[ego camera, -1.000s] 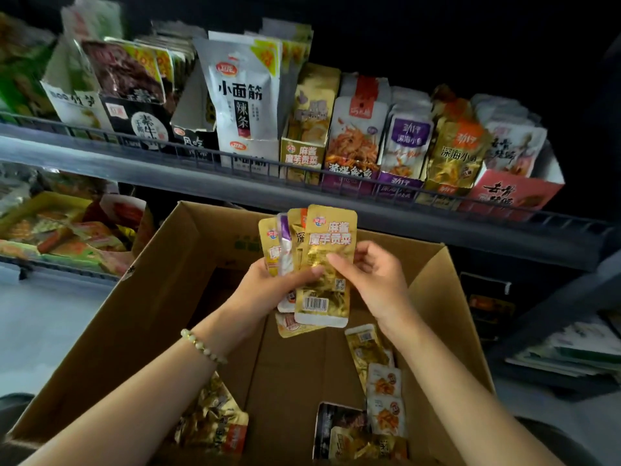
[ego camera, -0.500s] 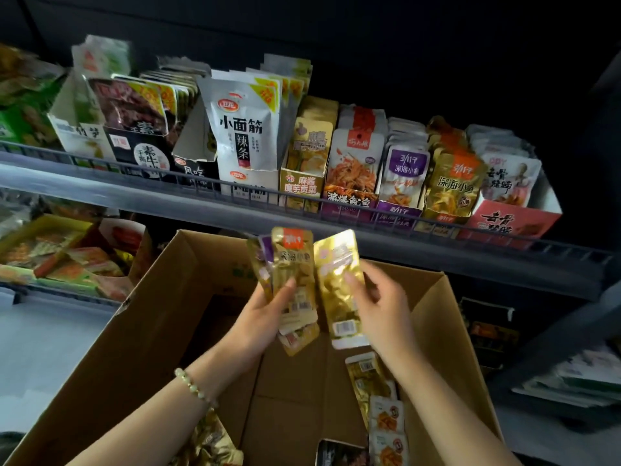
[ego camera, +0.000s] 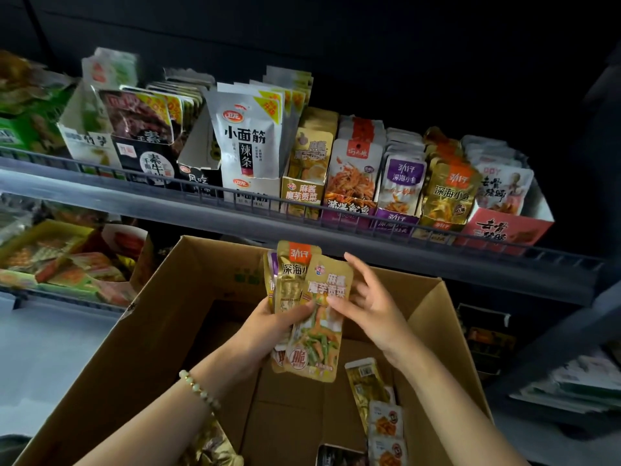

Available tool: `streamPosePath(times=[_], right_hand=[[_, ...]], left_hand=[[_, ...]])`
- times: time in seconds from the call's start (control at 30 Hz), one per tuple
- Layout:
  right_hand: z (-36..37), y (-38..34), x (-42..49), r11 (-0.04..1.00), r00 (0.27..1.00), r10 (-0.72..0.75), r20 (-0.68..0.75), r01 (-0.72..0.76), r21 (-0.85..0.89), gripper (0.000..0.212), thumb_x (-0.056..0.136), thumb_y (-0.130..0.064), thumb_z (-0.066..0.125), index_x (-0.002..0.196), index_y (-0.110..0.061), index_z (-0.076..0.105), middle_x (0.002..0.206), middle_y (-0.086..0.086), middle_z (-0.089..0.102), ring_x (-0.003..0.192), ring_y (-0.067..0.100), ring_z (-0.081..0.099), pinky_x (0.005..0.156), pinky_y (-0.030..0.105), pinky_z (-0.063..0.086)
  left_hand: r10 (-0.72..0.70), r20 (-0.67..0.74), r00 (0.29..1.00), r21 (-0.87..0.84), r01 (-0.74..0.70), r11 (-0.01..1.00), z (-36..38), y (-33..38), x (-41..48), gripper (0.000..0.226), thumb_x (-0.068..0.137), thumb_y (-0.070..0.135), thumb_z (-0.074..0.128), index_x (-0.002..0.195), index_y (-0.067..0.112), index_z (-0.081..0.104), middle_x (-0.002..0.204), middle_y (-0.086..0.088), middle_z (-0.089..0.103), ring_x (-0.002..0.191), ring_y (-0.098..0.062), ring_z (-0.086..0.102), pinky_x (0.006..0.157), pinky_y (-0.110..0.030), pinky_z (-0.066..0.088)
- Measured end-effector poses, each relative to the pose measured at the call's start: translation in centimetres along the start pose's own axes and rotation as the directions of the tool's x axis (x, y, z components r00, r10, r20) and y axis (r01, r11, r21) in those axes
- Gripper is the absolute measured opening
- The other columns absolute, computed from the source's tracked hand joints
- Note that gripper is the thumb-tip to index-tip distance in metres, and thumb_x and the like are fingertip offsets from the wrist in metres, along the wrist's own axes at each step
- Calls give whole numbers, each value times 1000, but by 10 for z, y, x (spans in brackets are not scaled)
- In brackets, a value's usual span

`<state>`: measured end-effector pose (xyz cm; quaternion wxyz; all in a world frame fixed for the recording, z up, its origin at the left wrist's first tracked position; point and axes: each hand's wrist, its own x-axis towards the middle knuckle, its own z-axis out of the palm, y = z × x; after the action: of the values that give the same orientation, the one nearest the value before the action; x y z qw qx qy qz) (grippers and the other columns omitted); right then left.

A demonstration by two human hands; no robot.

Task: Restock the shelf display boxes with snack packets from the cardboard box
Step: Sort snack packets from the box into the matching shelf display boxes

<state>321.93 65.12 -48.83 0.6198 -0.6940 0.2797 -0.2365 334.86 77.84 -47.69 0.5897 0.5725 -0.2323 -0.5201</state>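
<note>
While both hands work above the open cardboard box [ego camera: 161, 314], the stock stands as follows.

Item 1: fan of snack packets [ego camera: 292, 274]. Held upright in the left hand [ego camera: 268, 321], fingers behind and thumb clamped across the fronts. A gold deep-sea-fish packet tops the fan, and a purple edge shows behind it. Fanned, I judge, so that each label can be read and sorted by kind.

Item 2: gold konjac packet [ego camera: 319, 338]. Foremost in the fan, printed face toward the person. The right hand [ego camera: 373, 304] pinches its right edge, thumb on the front, the other fingers spread behind. Location: over the box, below the shelf rail [ego camera: 201, 210], not yet in any display box.

Item 3: gold konjac display box [ego camera: 302, 196]. On the upper shelf, just beside the tall white spicy-strip bags [ego camera: 248, 142]. Its label matches item 2, so it is the probable destination.

Item 4: purple fish display box [ego camera: 396, 218] and gold fish display box [ego camera: 443, 223]. Further right on the same shelf, both well filled. They probably suit the rest of the fan.

Item 5: loose packets [ego camera: 366, 381]. Lying flat on the carton floor, lower right, awaiting shelving.

Item 6: bead bracelet [ego camera: 198, 388], on the left wrist.
</note>
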Motion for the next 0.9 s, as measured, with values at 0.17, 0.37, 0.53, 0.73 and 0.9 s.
streamPosePath(times=[0.17, 0.37, 0.53, 0.73, 0.9], right_hand=[[-5, 0, -1, 996, 992, 24, -125, -12, 93, 57, 82, -5, 69, 127, -34, 49, 113, 0, 68, 102, 12, 67, 81, 29, 57], [-12, -2, -3, 963, 975, 125, -186, -75, 258, 52, 84, -8, 67, 127, -33, 52, 115, 5, 67, 100, 16, 68, 72, 29, 57], [-22, -14, -5, 930, 981, 195, 22, -191, 315, 57, 75, -16, 67, 129, -25, 52, 115, 10, 66, 91, 14, 70, 64, 24, 55], [-29, -46, 12, 967, 991, 129, 19, -130, 217, 68, 71, -13, 72, 134, -22, 48, 116, 9, 66, 100, 18, 68, 74, 30, 58], [-40, -107, 57, 987, 955, -144, -261, 157, 31, 58, 82, -7, 70, 133, -19, 45, 121, 5, 61, 108, 20, 63, 80, 35, 59]], left_hand=[[-31, 16, 999, 124, 28, 992, -4, 1, -2, 21, 82, 16, 71, 102, 14, 64, 85, 2, 76, 76, -12, 73, 57, -16, 53], [-10, 73, 997, 138, 0, 990, -8, 8, -7, 26, 78, 12, 74, 103, 11, 66, 92, -4, 76, 82, -18, 73, 66, -23, 56], [28, 121, 992, 97, -40, 994, -15, 16, -10, 28, 78, 13, 71, 104, 7, 64, 95, -10, 75, 83, -22, 73, 67, -27, 57], [60, 110, 992, 117, -73, 990, -21, 36, -4, 44, 72, 26, 71, 111, 8, 63, 98, -8, 75, 87, -23, 73, 74, -31, 58], [151, 70, 986, -98, -144, 985, -30, 74, 13, 38, 95, 40, 43, 118, 14, 58, 105, -14, 73, 90, -28, 72, 72, -34, 60]])
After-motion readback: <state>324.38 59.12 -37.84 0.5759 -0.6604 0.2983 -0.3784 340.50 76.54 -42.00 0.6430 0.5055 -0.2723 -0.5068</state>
